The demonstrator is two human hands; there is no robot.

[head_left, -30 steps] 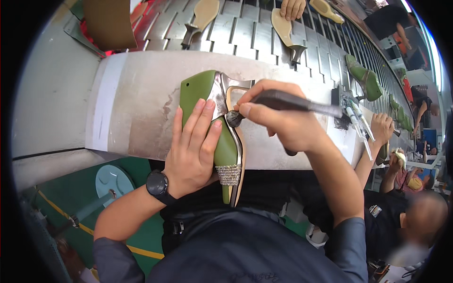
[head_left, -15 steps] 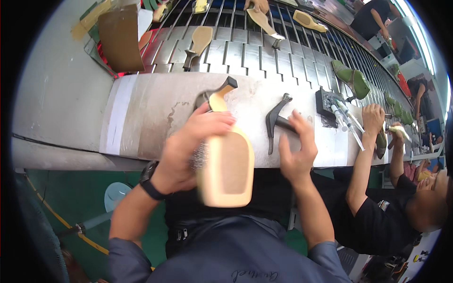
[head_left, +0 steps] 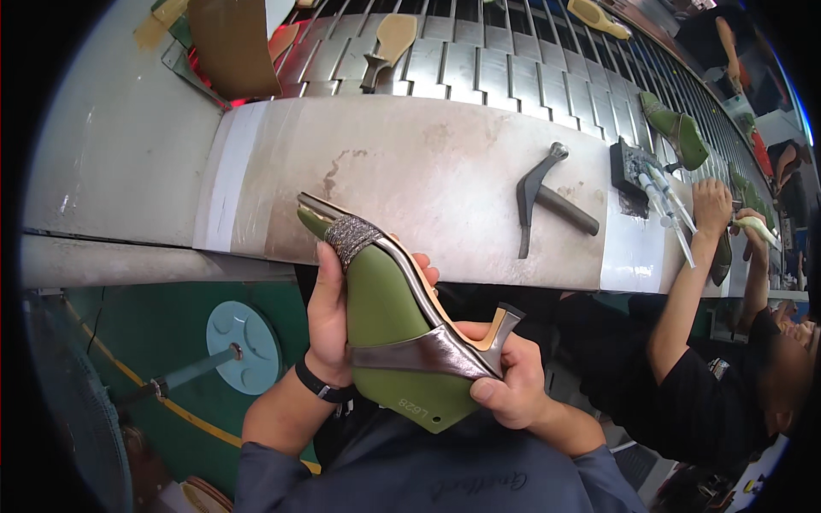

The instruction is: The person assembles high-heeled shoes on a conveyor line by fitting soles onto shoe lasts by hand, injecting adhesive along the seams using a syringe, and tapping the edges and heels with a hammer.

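The grip of the left hand (head_left: pixel 329 321) is closed around the forepart of a high-heeled sandal (head_left: pixel 402 352) fitted on a green last (head_left: pixel 385 299), thumb along its near side and fingertips showing past the sole; the sandal hides most of those fingers, so they seem to wrap beneath. The right hand (head_left: pixel 519 392) is closed too, holding the back end beside the flared heel (head_left: pixel 506 323), thumb against the strap. The sandal is in front of the person's body, at the near edge of the worktop (head_left: pixel 410 162), glittery toe band (head_left: pixel 351 239) toward the upper left, heel to the right. Whether the toe touches the worktop I cannot tell.

A hammer (head_left: pixel 528 192) lies on the worktop, well apart from both hands. Right of it are a black block (head_left: pixel 629 179) and syringes (head_left: pixel 663 201), near a co-worker's hand (head_left: pixel 711 208). A tan sole (head_left: pixel 395 38) lies on the slatted conveyor (head_left: pixel 479 73) beyond.
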